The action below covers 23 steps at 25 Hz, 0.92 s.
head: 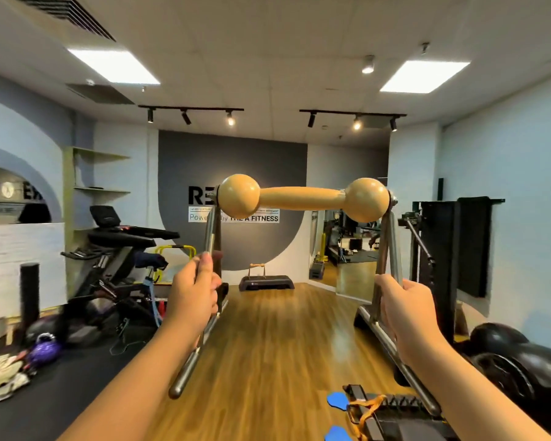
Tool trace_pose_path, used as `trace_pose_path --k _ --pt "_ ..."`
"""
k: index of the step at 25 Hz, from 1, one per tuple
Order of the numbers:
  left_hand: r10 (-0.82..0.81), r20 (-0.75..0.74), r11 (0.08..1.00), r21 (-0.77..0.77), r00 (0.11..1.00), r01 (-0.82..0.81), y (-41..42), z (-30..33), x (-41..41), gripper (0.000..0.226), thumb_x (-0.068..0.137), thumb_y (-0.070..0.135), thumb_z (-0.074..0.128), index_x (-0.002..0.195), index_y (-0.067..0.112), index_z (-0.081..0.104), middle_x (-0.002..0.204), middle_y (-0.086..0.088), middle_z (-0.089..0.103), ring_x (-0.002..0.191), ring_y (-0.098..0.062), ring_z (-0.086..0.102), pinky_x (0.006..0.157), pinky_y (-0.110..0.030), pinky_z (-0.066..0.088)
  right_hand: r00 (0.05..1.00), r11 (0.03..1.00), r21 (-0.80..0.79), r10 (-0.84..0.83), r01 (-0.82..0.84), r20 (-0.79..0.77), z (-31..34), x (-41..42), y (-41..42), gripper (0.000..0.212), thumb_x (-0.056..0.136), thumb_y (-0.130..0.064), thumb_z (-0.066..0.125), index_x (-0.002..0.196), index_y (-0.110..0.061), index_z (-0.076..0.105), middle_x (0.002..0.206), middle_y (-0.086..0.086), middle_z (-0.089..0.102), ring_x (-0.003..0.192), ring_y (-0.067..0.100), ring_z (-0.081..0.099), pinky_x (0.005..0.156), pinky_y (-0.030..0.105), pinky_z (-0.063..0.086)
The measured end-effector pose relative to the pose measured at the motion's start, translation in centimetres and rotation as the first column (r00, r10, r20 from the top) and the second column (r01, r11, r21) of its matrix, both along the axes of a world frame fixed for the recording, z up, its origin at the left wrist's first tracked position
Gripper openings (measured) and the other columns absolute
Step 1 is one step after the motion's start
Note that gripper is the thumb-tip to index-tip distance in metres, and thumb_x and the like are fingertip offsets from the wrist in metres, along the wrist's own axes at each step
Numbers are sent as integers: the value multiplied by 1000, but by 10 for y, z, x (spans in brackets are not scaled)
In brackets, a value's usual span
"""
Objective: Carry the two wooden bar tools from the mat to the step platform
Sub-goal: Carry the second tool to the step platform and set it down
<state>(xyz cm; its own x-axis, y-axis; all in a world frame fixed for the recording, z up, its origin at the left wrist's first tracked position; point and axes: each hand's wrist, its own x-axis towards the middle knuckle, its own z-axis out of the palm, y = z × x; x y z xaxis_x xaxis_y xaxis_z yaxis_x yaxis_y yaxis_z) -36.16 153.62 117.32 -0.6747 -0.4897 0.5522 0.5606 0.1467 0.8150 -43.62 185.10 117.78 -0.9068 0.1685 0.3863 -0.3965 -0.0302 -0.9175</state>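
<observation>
- Wooden bar tool with ball ends and steel legs is being held up at chest height, at twelve o'clock.
- Left hand and right hand are gripping its legs, fingers clamped.
- Dark step platform, far ahead at twelve o'clock, is already carrying a similar tool; walking over and lowering this one seems next.

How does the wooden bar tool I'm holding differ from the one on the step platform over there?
The held bar tool is lifted off the floor, each hand, left and right, gripping a metal leg; the far bar tool stands untouched on the step platform. The held one looms large and close; the far one looks tiny by the wall. Both show a pale wooden bar on metal supports.
</observation>
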Motion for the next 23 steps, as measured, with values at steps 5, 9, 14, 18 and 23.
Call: trace_pose_path --k 5,9,14,18,23 --pt "50 -3 998 -30 999 -50 -59 -8 -115 33 105 51 41 104 35 71 58 11 38 42 -6 26 39 -22 25 1000 1000 1 24 -24 14 -11 -141 -72 32 96 -29 63 71 -9 59 60 7 44 56 22 42 51 34 36" --pt "89 12 996 -27 996 -89 -103 -10 -201 36 98 60 44 104 37 71 59 10 37 42 -6 26 39 -22 25 999 1000 -2 5 -5 36 -14 -238 -122 36 95 -31 63 65 -14 51 56 2 41 56 21 39 53 34 34" --pt "108 28 994 -15 994 -108 -164 -22 -320 33 107 48 41 104 35 70 59 10 38 43 -8 26 39 -22 27 998 1000 8 -13 12 54 -20 -355 -186 36 95 -32 64 65 -13 60 53 -2 51 54 18 48 49 29 40" --pt "63 41 998 -25 997 -62 -217 -25 -422 33 108 47 41 106 32 70 60 9 41 43 -6 29 37 -23 28 999 1000 -9 -11 11 45 -26 -448 -235 34 94 -29 63 64 -16 56 57 1 46 55 20 43 53 36 36" --pt "29 46 999 -19 999 -28 -277 -8 -558 32 109 42 40 112 27 68 61 7 40 44 -7 28 38 -24 25 997 999 -5 -37 38 68 -11 -570 -291 36 95 -31 63 63 -19 52 45 -10 41 44 12 39 45 28 34"
